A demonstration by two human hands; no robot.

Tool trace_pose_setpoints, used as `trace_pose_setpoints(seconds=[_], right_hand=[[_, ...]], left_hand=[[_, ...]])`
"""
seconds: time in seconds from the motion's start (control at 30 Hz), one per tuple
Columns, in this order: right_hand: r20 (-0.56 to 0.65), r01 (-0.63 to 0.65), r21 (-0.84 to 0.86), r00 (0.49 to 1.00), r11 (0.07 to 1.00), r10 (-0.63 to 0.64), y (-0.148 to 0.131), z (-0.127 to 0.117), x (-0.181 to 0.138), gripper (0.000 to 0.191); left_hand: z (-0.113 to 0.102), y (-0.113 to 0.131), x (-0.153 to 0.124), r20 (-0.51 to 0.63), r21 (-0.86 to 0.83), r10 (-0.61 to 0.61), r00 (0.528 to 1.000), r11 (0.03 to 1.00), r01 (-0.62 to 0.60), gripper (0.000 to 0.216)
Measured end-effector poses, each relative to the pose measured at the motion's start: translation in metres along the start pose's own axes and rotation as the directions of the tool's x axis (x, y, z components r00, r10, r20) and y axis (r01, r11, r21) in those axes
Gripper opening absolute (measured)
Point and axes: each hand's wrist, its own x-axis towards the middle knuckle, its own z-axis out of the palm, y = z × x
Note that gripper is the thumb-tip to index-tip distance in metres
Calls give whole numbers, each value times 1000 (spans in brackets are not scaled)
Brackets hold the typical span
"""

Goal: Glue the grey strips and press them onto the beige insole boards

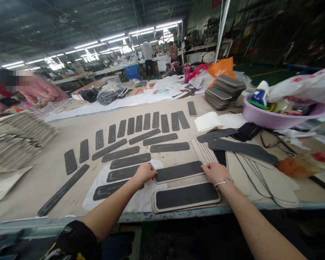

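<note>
A black rounded panel on a beige backing (178, 171) lies flat on the worktable (51, 169) in front of me. My left hand (144, 173) grips its left end with curled fingers. Its right end is pinched by my right hand (215, 172), which wears a thin bracelet. Just below, a second black panel (186, 196) tops a small stack of beige backings at the table's front edge. Black strips (130, 160) lie in rows to the left and beyond.
A tall pile of beige pieces (18, 139) fills the left side. Stacked dark panels (224, 92), a purple basin (276, 117) with bags, and long beige and black strips (249, 151) sit on the right. Other people work at far tables.
</note>
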Motion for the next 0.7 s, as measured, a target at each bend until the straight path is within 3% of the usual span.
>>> trace_pose_setpoints(seconds=[0.4, 0.7], right_hand=[[-39, -12, -3, 999, 1000, 12, -3, 1, -4, 34], [-24, -11, 12, 1000, 1000, 11, -3, 0, -4, 33]], left_hand=[[5, -7, 6, 15, -50, -16, 1000, 999, 17, 24], [10, -10, 3, -111, -56, 1, 994, 998, -7, 11]])
